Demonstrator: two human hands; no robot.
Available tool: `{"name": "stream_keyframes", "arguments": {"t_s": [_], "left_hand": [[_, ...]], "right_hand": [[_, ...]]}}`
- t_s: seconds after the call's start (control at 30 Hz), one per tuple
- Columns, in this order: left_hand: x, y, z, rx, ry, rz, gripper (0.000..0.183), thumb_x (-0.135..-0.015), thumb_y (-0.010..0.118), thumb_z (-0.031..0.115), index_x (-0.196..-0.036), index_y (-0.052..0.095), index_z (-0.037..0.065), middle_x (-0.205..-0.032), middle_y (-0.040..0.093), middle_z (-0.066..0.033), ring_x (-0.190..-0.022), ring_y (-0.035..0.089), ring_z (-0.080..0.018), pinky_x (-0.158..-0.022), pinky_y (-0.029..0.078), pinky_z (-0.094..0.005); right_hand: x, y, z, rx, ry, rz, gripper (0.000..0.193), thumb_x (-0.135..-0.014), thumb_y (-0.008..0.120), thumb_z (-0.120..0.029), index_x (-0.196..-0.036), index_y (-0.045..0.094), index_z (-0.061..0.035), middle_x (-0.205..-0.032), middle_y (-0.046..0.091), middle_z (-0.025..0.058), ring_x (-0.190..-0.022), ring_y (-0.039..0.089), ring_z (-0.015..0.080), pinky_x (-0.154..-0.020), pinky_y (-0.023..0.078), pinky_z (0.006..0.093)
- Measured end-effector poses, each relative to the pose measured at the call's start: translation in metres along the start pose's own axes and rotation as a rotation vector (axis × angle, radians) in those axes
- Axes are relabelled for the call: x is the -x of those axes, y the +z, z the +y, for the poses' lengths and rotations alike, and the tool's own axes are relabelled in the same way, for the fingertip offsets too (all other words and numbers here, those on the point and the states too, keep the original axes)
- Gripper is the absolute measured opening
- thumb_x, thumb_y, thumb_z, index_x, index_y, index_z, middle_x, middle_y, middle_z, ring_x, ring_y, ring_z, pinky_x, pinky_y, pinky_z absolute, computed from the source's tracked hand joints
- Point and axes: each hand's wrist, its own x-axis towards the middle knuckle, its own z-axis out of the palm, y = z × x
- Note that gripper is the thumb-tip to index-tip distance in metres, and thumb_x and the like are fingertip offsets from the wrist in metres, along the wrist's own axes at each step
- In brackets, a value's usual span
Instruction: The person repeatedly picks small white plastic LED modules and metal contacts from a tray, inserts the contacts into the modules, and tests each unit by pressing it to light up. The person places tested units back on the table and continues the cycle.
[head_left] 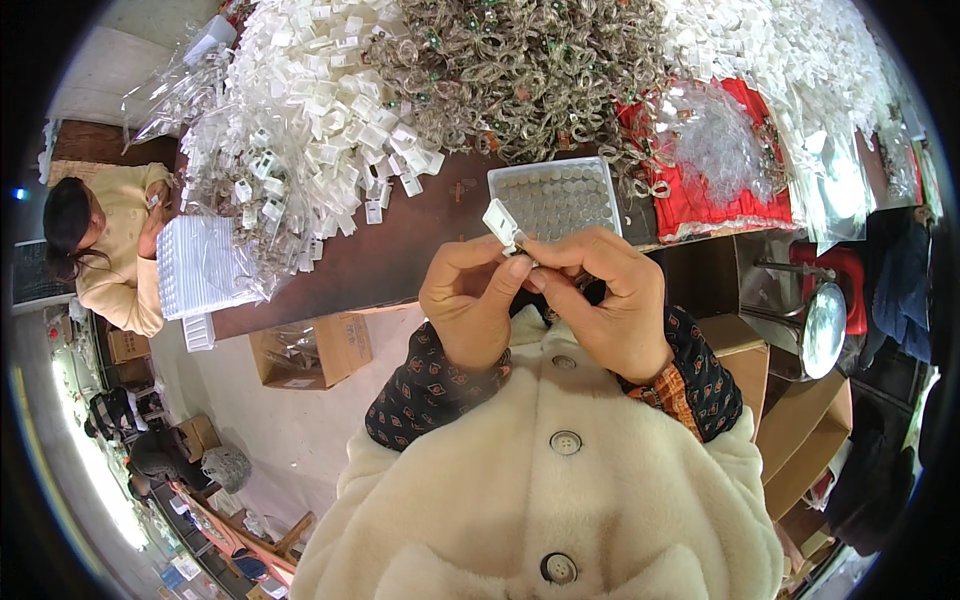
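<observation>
Fingers [508,278] of left hand [467,303] and right hand [615,300] gripping small white piece [500,221], near disc tray [548,164], tangled coils [520,75] beyond tray, red material [690,205] right of tray

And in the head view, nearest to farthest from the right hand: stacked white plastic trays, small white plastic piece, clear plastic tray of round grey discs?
1. White piece, at the fingertips of the right hand.
2. Disc tray, on the table just beyond.
3. Stacked white trays, at the table's left end.
</observation>
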Motion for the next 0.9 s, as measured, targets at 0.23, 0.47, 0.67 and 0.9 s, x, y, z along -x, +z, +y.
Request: {"name": "stream_keyframes", "arguments": {"t_s": [0.23,0.47,0.67,0.9], "left_hand": [[0.004,0.006,0.004,-0.151,-0.022,0.091,0.021,-0.096,0.059,-0.008,-0.115,0.056,-0.002,-0.112,0.068,-0.0177,-0.095,0.066,-0.0168,-0.083,0.058,-0.0323],[0.005,0.003,0.004,-0.134,0.029,0.041,0.020,-0.096,0.062,-0.005,-0.114,0.055,-0.001,-0.109,0.066,-0.0152,-0.088,0.065,-0.0151,-0.077,0.057,-0.0307],[0.006,0.001,0.006,0.158,-0.137,0.071,0.018,-0.097,0.064,0.003,-0.112,0.054,0.004,-0.103,0.068,-0.0135,-0.079,0.062,-0.0133,-0.066,0.052,-0.0276],[0.012,-0.004,0.000,0.297,-0.256,0.159,0.016,-0.098,0.063,0.006,-0.112,0.055,0.007,-0.107,0.070,-0.0112,-0.085,0.063,-0.0132,-0.072,0.052,-0.0290]], "right_hand": [[-0.001,0.007,0.001,0.106,-0.100,0.036,0.025,-0.084,0.071,0.007,-0.108,0.073,-0.0021,-0.087,0.067,0.0043,-0.073,0.060,0.0083,-0.066,0.049,0.0227],[-0.001,0.003,-0.007,-0.021,0.036,0.001,0.027,-0.085,0.068,0.007,-0.110,0.065,-0.0030,-0.085,0.067,0.0048,-0.070,0.061,0.0114,-0.063,0.050,0.0241],[-0.007,-0.002,-0.002,-0.618,0.384,-0.129,0.021,-0.091,0.069,0.003,-0.107,0.056,-0.0011,-0.091,0.066,0.0059,-0.071,0.060,0.0077,-0.061,0.049,0.0213],[0.004,0.012,0.010,-0.486,0.292,-0.078,0.022,-0.087,0.072,0.002,-0.107,0.065,-0.0051,-0.089,0.070,0.0068,-0.074,0.066,0.0122,-0.062,0.054,0.0244]]}}
